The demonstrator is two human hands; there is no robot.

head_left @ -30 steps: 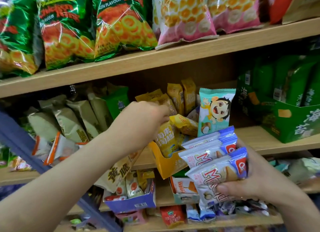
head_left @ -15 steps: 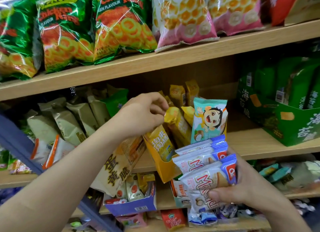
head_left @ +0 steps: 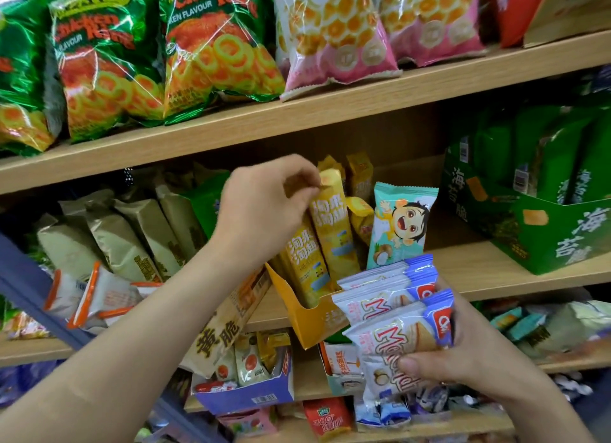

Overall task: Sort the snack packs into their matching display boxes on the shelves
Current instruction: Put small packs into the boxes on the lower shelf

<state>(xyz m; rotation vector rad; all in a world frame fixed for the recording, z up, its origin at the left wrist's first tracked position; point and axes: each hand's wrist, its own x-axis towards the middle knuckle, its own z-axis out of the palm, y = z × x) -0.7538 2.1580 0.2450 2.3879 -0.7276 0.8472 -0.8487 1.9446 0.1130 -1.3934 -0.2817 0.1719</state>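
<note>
My left hand pinches the top edge of a tall yellow snack pack that stands upright in the orange display box on the middle shelf. More yellow packs stand beside and behind it in the same box. My right hand grips a fanned stack of white-and-blue snack packs in front of the box's right corner. A teal pack with a cartoon child rises just behind that stack; I cannot tell whether my right hand holds it.
Green chicken-ring bags and pink bags fill the top shelf. A green display box sits at the right, beige packs at the left. A blue box and other small snacks occupy the lower shelves.
My left hand has risen and stood the yellow pack upright in the orange box, pinching its top. My right hand with its stack has barely shifted.
</note>
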